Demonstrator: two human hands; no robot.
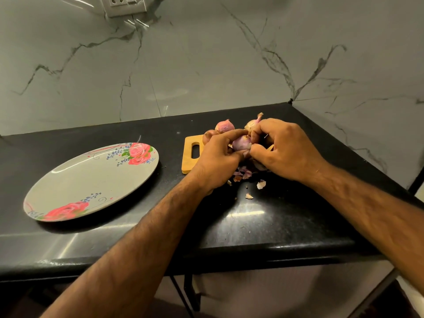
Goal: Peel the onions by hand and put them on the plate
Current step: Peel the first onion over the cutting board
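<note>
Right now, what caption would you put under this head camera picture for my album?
Left hand and right hand peel an onion above the wooden board; the flowered plate holds none yet.

Pale purple onion partly peeled, unpeeled onions just behind, floral plate flat, well left

The onion between the fingers looks smooth and faintly glossy; the scraps just below them are dry and papery. Under the fingers, a matt wooden board lies on a polished, speckled black stone counter; leftward, the plate shines.
</note>
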